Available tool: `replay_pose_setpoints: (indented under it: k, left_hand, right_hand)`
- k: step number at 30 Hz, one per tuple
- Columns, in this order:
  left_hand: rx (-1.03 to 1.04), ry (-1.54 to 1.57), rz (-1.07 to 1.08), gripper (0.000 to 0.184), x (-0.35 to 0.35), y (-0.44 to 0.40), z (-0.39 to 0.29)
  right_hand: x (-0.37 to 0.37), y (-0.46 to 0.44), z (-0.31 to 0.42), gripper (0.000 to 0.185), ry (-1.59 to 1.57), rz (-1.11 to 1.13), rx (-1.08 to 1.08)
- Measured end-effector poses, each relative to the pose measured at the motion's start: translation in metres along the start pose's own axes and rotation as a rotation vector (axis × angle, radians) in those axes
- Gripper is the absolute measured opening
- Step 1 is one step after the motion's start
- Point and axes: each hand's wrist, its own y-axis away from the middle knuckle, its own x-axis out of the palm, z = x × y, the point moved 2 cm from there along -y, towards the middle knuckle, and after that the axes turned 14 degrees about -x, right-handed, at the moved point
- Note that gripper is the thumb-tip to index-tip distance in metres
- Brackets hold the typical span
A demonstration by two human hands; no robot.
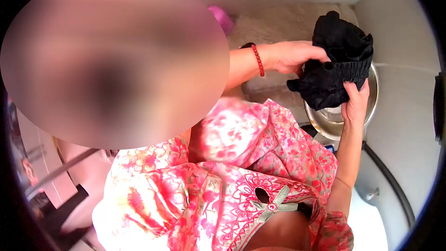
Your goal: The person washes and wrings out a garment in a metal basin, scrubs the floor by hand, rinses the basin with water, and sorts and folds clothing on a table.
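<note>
A bunched black garment with a gathered elastic waistband [346, 42] hangs between my two hands above a shiny metal basin [320, 128]. My left hand [299, 56], with a red bead bracelet at the wrist, grips the garment's left side near the waistband. From below and to the right, my right hand [357, 100] has its thumb pressed on the cloth, and its other fingers are mostly hidden behind it. The garment covers much of the basin. What is inside the basin shows only in part.
A grey wall [404, 42] stands close on the right, with a dark hose [392, 181] running down along it. A white rounded fixture [367, 223] is at the lower right. Something pink [221, 19] lies at the back. A large blurred patch hides the upper left.
</note>
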Motion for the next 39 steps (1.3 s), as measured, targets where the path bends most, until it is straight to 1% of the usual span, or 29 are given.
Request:
replay_pose_setpoints:
  k: [2,3,4,6,7,8,10,12,14,15,16,17,19,20,21,22,23,24,25,26,28,29,31,32,34,35,36,38,39]
  left_hand:
    - [0.118,0.238,0.072,0.049,-0.007,0.010,-0.005]
    - [0.213,0.335,0.223,0.055,-0.007,0.011,-0.006]
    - [0.244,0.342,0.204,0.055,-0.009,0.010,-0.006]
    - [0.468,0.280,0.303,0.057,0.003,0.024,-0.017]
    - [0.572,0.190,0.254,0.054,0.004,0.026,-0.021]
    - [0.583,0.180,0.239,0.054,0.004,0.027,-0.023]
    - [0.663,0.085,0.080,0.053,0.002,0.029,-0.022]
    - [0.774,0.125,-0.002,0.052,0.008,0.040,-0.020]
    - [0.789,0.031,-0.153,0.051,0.011,0.049,-0.019]
    - [0.837,-0.106,-0.292,0.049,0.012,0.056,-0.019]
    - [0.929,-0.131,-0.330,0.051,0.014,0.058,-0.015]
    - [0.962,-0.139,-0.329,0.052,0.017,0.061,-0.013]
    - [1.016,-0.140,-0.339,0.053,0.021,0.074,-0.003]
    - [1.103,-0.227,-0.349,0.057,0.025,0.084,0.004]
    - [1.188,-0.315,-0.360,0.061,0.029,0.091,0.009]
    - [1.197,-0.312,-0.374,0.061,0.030,0.093,0.015]
    - [1.281,-0.390,-0.382,0.066,0.032,0.095,0.022]
    - [1.364,-0.470,-0.389,0.072,0.041,0.103,0.025]
    - [1.386,-0.335,-0.413,0.045,0.053,0.113,0.025]
    - [1.396,-0.386,-0.401,0.045,0.058,0.116,0.026]
    - [1.504,-0.324,-0.350,0.042,0.065,0.122,0.022]
    - [1.502,-0.336,-0.330,0.042,0.072,0.126,0.021]
    - [1.343,-0.305,-0.248,0.039,0.076,0.134,0.021]
    - [1.341,-0.318,-0.230,0.039,0.074,0.135,0.019]
    - [1.329,-0.492,-0.306,0.037,0.069,0.141,0.018]
    - [1.273,-0.752,-0.443,0.035,0.075,0.156,0.006]
    - [1.303,-0.766,-0.439,0.035,0.071,0.152,0.004]
    - [1.580,-0.594,-0.326,0.036,0.063,0.150,0.004]
    - [1.625,-0.673,-0.419,0.039,0.062,0.160,0.001]
  right_hand:
    - [0.014,-0.013,0.016,0.051,0.029,0.092,-0.039]
    - [0.025,-0.018,0.027,0.052,0.106,0.129,-0.104]
    - [0.034,-0.022,0.038,0.052,0.180,0.165,-0.172]
    - [0.047,-0.028,0.053,0.056,0.172,0.242,-0.218]
    - [0.054,-0.031,0.060,0.058,0.200,0.245,-0.263]
    - [0.060,-0.033,0.064,0.061,0.225,0.241,-0.307]
    - [0.060,-0.039,0.069,0.065,0.257,0.276,-0.337]
    - [0.069,-0.037,0.077,0.067,0.290,0.269,-0.422]
    - [0.073,-0.027,0.082,0.068,0.258,0.249,-0.470]
    - [0.073,-0.021,0.082,0.069,0.264,0.240,-0.521]
    - [0.074,-0.012,0.080,0.071,0.270,0.231,-0.572]
    - [0.076,-0.005,0.080,0.071,0.271,0.253,-0.583]
    - [0.080,0.013,0.080,0.076,0.269,0.237,-0.733]
    - [0.081,0.023,0.079,0.076,0.264,0.252,-0.736]
    - [0.080,0.032,0.079,0.078,0.317,0.247,-0.837]
    - [0.077,0.040,0.078,0.080,0.368,0.241,-0.938]
    - [0.072,0.049,0.069,0.080,0.363,0.242,-0.943]
    - [0.065,0.058,0.061,0.084,0.359,0.176,-1.011]
    - [0.059,0.065,0.061,0.088,0.354,0.110,-1.079]
    - [0.066,0.073,0.062,0.086,0.352,0.104,-1.110]
    - [0.060,0.079,0.070,0.086,0.465,0.066,-1.192]
    - [0.057,0.084,0.083,0.086,0.470,0.046,-1.199]
    - [0.059,0.086,0.098,0.082,0.550,0.223,-1.124]
    - [0.058,0.085,0.096,0.082,0.556,0.202,-1.130]
    - [0.060,0.087,0.089,0.078,0.471,0.215,-1.178]
    - [0.060,0.081,0.091,0.077,0.496,0.256,-1.160]
    - [0.059,0.077,0.095,0.077,0.500,0.254,-1.193]
    - [0.064,0.067,0.103,0.081,0.543,0.266,-1.224]
    - [0.072,0.064,0.104,0.082,0.542,0.206,-1.350]
